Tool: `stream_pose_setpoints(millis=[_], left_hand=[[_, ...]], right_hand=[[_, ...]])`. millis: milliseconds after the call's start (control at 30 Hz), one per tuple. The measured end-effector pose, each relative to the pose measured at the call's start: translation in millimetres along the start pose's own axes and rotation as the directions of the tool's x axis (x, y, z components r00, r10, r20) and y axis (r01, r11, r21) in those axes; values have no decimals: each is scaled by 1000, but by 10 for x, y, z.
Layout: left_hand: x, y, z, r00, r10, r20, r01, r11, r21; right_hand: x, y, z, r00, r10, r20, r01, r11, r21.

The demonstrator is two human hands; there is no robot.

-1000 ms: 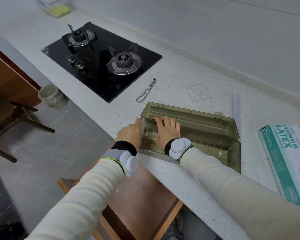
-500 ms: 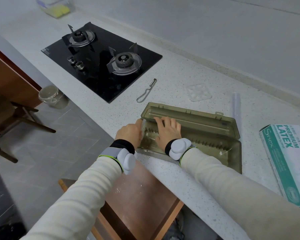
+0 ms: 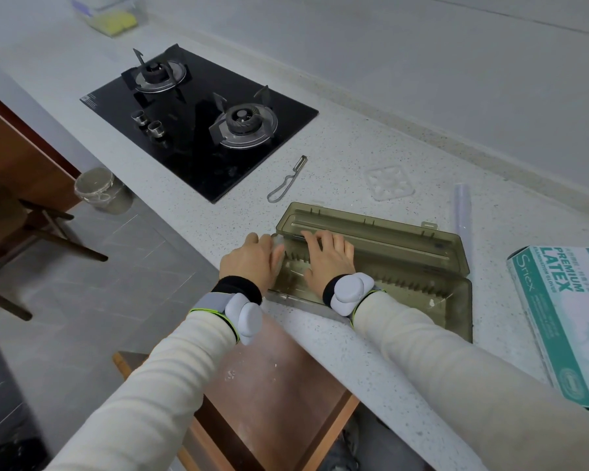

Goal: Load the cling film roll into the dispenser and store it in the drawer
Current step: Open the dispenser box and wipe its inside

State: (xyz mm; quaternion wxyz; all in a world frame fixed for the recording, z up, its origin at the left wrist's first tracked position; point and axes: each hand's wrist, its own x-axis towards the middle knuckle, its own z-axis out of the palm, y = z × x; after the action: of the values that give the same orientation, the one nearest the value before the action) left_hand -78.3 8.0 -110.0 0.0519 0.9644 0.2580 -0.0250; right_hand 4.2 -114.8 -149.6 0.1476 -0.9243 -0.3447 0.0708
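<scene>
A translucent olive dispenser [image 3: 405, 263] lies open near the counter's front edge, its lid folded back and its tray holding no roll. My left hand [image 3: 249, 263] grips the dispenser's left end wall, fingers curled against it. My right hand [image 3: 327, 260] lies flat inside the tray's left part, its straight fingers reaching up to the hinge line. The cling film roll [image 3: 463, 212], pale and translucent, lies on the counter just behind the dispenser's right end, apart from both hands. Below the counter edge a brown drawer [image 3: 272, 385] stands pulled out.
A black gas hob [image 3: 198, 130] sits at the back left, with a metal peeler [image 3: 288, 181] between it and the dispenser. A clear square trivet [image 3: 390, 181] lies behind. A green latex glove box [image 3: 565, 317] lies at the right. On the floor stands a small bucket [image 3: 99, 192].
</scene>
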Motion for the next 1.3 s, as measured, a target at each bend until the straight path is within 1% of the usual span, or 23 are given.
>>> stream_pose_setpoints(millis=[67,167,333,533,600,667,733,800,1000,1167,1300], left_hand=[[4,-23,18,1000,-18,-20,17,997,-77],[25,-25,56,995,-64,76,76,984,-162],[105,-15,93,960,-142,242,189,964,-186],[167,-33,58,946,-130,296,192,963,-190],[187,-53,34,939,-114,325,192,956,-221],[191,-78,10,923,-101,373,228,920,-317],[157,-109,-12,901,-93,423,286,861,-420],[113,-135,-32,886,-86,455,326,814,-480],[132,-156,-112,874,-89,477,350,796,-494],[105,-163,-79,884,-98,457,332,820,-466],[80,-189,-44,889,-91,448,344,779,-525]], right_hand=[[4,4,7,1000,-1,-6,1,1000,-6],[-2,0,12,1000,-4,-10,4,1000,-11],[10,8,6,1000,-7,8,7,1000,-19],[8,2,2,1000,-1,11,1,1000,-26],[5,4,-3,1000,-2,16,3,1000,-22],[1,4,-2,1000,-2,14,2,1000,-22],[0,3,1,1000,-3,10,3,1000,-21],[3,4,3,1000,-2,13,3,1000,-21],[5,-5,11,1000,1,13,-1,999,-38],[-6,-4,-8,1000,4,21,-4,999,-38],[6,-12,19,1000,7,14,-6,999,-44]])
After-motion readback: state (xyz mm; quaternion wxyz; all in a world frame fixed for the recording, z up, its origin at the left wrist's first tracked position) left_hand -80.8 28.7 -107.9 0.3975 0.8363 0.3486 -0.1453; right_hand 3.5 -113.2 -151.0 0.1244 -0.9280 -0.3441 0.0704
